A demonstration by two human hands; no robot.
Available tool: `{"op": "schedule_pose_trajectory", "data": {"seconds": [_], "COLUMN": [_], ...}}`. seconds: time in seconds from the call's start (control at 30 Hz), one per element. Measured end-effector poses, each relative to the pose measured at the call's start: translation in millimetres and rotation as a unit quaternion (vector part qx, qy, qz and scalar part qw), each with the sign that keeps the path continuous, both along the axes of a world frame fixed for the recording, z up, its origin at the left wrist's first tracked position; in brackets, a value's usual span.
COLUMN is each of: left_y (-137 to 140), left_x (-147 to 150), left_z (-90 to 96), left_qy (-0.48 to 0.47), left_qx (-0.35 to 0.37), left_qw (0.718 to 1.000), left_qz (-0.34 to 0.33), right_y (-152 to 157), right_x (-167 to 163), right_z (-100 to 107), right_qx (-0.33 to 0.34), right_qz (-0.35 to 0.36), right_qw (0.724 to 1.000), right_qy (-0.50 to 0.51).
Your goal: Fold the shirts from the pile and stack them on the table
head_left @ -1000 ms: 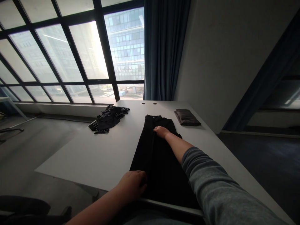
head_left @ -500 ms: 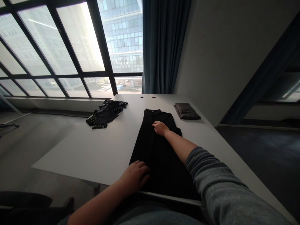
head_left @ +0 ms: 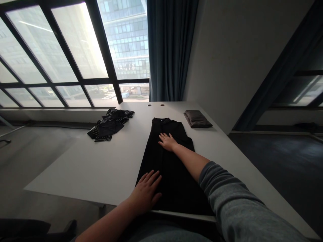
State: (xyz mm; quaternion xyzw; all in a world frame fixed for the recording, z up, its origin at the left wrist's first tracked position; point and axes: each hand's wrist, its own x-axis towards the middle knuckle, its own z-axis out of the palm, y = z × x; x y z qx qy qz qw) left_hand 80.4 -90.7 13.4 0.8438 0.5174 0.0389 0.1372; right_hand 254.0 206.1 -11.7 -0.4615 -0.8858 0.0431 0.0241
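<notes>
A black shirt (head_left: pixel 174 174) lies lengthwise on the white table, its collar end at the far side and its lower end at the near edge. Its left side runs in a straight line, and a sleeve seems to show on the right. My left hand (head_left: pixel 147 190) rests on the near left part of the shirt, fingers spread. Farther up, my right hand (head_left: pixel 168 142) lies flat on the cloth below the collar, fingers apart. Neither hand grips anything.
A crumpled heap of dark, partly striped clothing (head_left: pixel 109 124) sits at the table's far left. A folded dark brown cloth (head_left: pixel 198 119) lies at the far right. The white table (head_left: pixel 83 171) has two small round holes at its back, before a blue curtain (head_left: pixel 170 50).
My right hand has gone from closed fingers at the cloth to lying flat and spread. My left hand's fingers have stretched out on the shirt. The view has shifted slightly.
</notes>
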Motion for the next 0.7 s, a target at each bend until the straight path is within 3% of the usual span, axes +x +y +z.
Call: {"op": "schedule_pose_trajectory", "data": {"seconds": [0.13,0.23,0.37,0.5,0.6,0.7], "left_y": [13.2,27.9,45.9,68.5,103.4,159.8], "left_x": [8.3,24.0,63.6,110.5,130.0,131.7], "left_z": [15.2,26.9,31.1,23.9,20.7,24.6], "left_qy": [-0.005,-0.005,-0.012,-0.020,-0.021,-0.001], "left_qx": [0.012,0.017,0.005,0.010,0.018,0.049], "left_qw": [1.000,1.000,0.988,0.954,0.961,0.984], "left_qz": [0.025,-0.004,-0.156,-0.298,-0.277,-0.173], "right_y": [18.8,38.5,55.2,54.2,34.2,-17.4], "right_x": [36.1,86.1,147.2,173.2,182.3,197.4], "right_z": [22.1,38.3,51.4,57.9,62.4,65.2], "right_qx": [0.053,0.020,-0.046,-0.085,-0.087,-0.071], "right_qz": [-0.088,-0.157,-0.186,-0.170,-0.165,-0.180], "right_qw": [0.995,0.987,0.981,0.981,0.982,0.981], "right_qy": [0.014,-0.003,-0.032,-0.034,-0.014,0.013]}}
